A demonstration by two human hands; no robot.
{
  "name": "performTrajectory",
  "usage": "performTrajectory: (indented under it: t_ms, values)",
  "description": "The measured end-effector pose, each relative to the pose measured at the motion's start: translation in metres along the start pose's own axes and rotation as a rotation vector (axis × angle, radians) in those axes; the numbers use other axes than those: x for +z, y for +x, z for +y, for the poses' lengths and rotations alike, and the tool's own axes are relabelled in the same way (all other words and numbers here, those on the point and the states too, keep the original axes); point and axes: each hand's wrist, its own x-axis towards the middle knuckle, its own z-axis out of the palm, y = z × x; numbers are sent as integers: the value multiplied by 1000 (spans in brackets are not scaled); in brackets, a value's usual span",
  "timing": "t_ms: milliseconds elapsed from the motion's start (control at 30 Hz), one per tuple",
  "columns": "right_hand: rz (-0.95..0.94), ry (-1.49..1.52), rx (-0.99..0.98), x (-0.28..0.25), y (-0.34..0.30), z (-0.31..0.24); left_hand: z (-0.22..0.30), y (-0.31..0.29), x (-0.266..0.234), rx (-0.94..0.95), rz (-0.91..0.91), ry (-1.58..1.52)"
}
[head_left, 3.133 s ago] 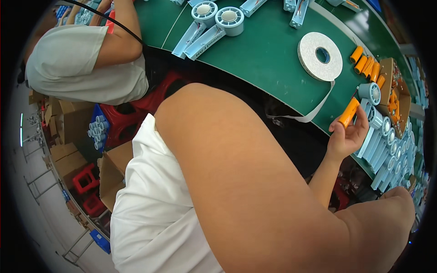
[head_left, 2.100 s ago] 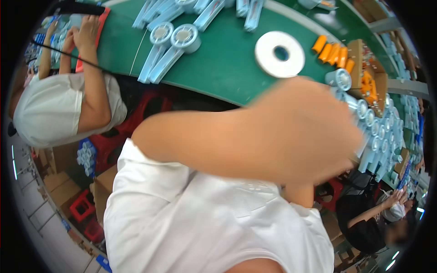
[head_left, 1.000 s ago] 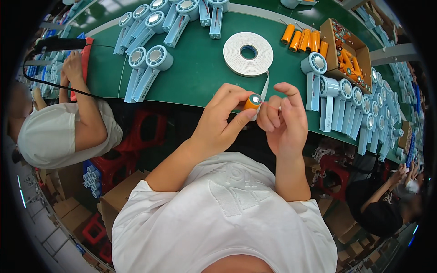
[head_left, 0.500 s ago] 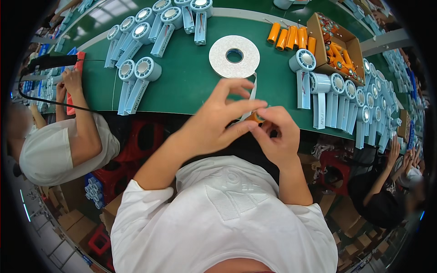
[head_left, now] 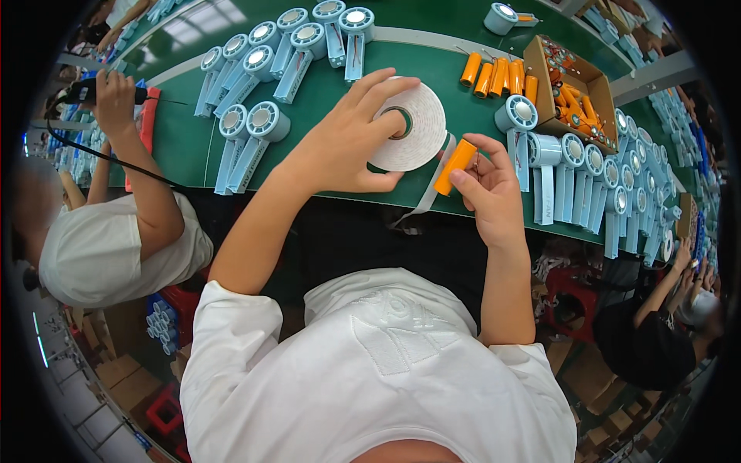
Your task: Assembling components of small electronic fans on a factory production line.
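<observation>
A roll of white double-sided tape (head_left: 426, 127) is in the grip of my left hand (head_left: 343, 143), one finger in its core hole and the thumb at the near rim. From the roll a loose tape strip (head_left: 426, 199) hangs over the table's near edge. Between thumb and fingers, my right hand (head_left: 494, 189) pinches an orange cylindrical battery (head_left: 456, 167), tilted, just right of the roll. Thin wires show behind the battery by my fingers. The strip passes behind or beside the battery; whether they touch, I cannot tell.
Light-blue fan bodies (head_left: 262, 123) stand in groups at the left, with more (head_left: 571, 150) packed at the right. Loose orange batteries (head_left: 500, 76) lie beside a cardboard box (head_left: 544, 100) of batteries. Co-workers sit on both sides; one person's arm (head_left: 147, 177) is at the left.
My hands have moved apart. The left has gone up to the tape roll and taken hold of it; the right has drawn rightward with the battery, now plainly visible. The roll has shifted nearer.
</observation>
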Motion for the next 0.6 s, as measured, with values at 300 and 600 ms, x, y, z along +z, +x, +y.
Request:
performTrajectory:
  t_ms: [300, 600]
  values:
    - [-176, 133, -156, 19, -7, -17, 18, -38, 16, -152, 331, 18]
    - [-273, 169, -33, 49, -30, 18, 28, -40, 34, -358, 457, -166]
